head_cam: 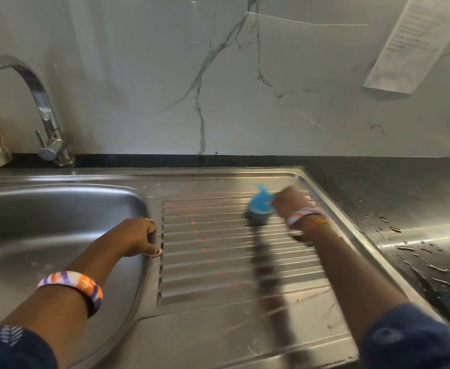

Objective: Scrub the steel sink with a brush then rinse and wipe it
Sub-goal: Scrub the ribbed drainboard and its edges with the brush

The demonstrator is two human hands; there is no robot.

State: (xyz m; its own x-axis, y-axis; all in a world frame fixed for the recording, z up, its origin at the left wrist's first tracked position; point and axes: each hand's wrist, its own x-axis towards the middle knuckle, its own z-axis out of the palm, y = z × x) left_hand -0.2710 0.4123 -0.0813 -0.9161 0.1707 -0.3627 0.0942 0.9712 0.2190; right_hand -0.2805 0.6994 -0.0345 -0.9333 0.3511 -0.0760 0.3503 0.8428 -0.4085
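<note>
Scrubbing step, by the look of it, and not far along: steel sink set into the dark worktop, basin to the left, ribbed drainboard to the right, with small pink specks dotted down the ribs and no running water visible from the tap. Blue brush down on the far ribs of the drainboard, bristle end against the steel, blurred as if mid-stroke. Gripped by the right hand, fingers curled round the handle, though blur hides exactly how. Patterned band at that wrist. Left hand resting on the ridge between basin and drainboard, fingers bent over the edge toward the basin side, thumb lying along the rim, apparently bracing rather than holding anything. Similar striped bangle on the left forearm. Next, probably: working along the grooves toward the near edge, bristles pressed into the channels where the specks sit, then into the basin; rinse and wipe not yet begun. Water drops on the worktop right of the drainboard. Marbled wall behind, a printed sheet fixed at upper right.
</note>
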